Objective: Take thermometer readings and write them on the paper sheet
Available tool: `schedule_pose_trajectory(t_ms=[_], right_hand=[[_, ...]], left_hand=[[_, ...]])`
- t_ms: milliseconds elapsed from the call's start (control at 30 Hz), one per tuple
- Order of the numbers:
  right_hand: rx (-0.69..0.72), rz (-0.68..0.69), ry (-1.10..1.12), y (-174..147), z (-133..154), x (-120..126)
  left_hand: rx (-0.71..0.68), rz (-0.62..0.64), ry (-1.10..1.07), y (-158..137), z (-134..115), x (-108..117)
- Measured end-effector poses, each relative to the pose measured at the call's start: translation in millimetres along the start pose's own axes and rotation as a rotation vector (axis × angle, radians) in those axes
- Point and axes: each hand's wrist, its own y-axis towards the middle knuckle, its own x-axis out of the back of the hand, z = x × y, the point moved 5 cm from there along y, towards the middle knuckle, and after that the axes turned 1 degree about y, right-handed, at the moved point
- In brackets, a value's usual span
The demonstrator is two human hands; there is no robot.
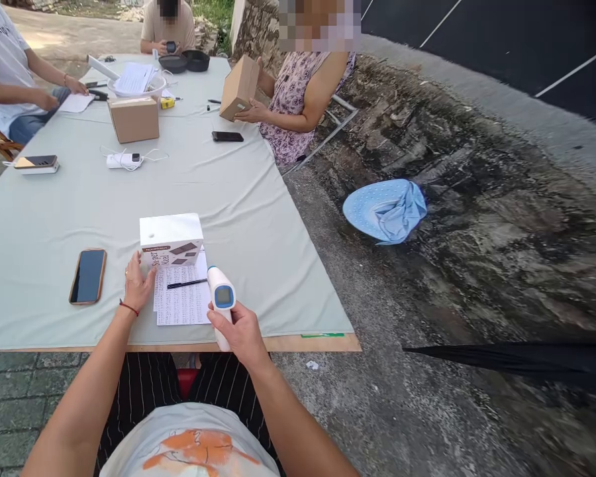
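Note:
My right hand [246,334] is wrapped round the handle of a white and blue infrared thermometer [220,278], its small screen facing me. At the lower left corner of a small white box [171,228] rests my left hand [139,286], fingers stretched out, seemingly touching the box's edge. The box's near side shows brown printing and pictures of dark rectangles. Printed sheets [181,311] lie just in front of the box and partly under it. Across the sheets lies a black pen [186,284], its right end close to the thermometer. A phone [88,277] in an orange-brown case lies left of my left hand.
A pale cloth covers the table [258,265]. Farther back stand a cardboard box [134,120], a white basket with papers [135,83], dark pans [197,61] and a black phone [227,136]. One person holds another cardboard box [239,89]. A blue hat [387,211] lies on the right.

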Motion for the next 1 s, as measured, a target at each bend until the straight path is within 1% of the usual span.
schedule_pose_trajectory(t_ms=[67, 133, 200, 267, 367, 433, 500, 600, 667, 767, 900, 967, 1000], right_hand=[[0.012, -0.001, -0.019, 1, -1, 3], [0.025, -0.006, -0.022, 4, -1, 6], [0.035, -0.018, -0.020, 7, -2, 10], [0.044, -0.036, -0.030, 14, -5, 15], [0.065, -0.090, -0.115, 31, -16, 29], [0.082, -0.163, -0.245, 48, -28, 43], [0.091, -0.258, -0.439, 65, -41, 59], [0.076, -0.296, -0.751, 88, -59, 77], [0.075, -0.300, -0.898, 98, -67, 86], [0.061, -0.297, -1.020, 106, -72, 95], [0.010, -0.257, -1.094, 109, -73, 97], [0.044, -0.287, -1.131, 108, -69, 92], [0.094, -0.313, -1.140, 107, -64, 87]], left_hand=[[0.013, -0.079, 0.051, -19, -6, 9], [-0.044, -0.105, 0.085, -41, -19, 16], [-0.141, -0.073, 0.103, -62, -37, 19], [-0.207, -0.012, 0.112, -79, -52, 18], [-0.283, 0.091, 0.131, -95, -68, 12], [-0.323, 0.132, 0.133, -101, -73, 7], [-0.350, 0.154, 0.129, -103, -74, 2], [-0.371, 0.175, 0.113, -104, -73, -3], [-0.373, 0.188, 0.097, -105, -71, -5], [-0.362, 0.205, 0.090, -107, -69, -6], [-0.382, 0.204, 0.094, -109, -71, -5], [-0.389, 0.201, 0.094, -109, -72, -5], [-0.388, 0.202, 0.094, -109, -72, -6]])
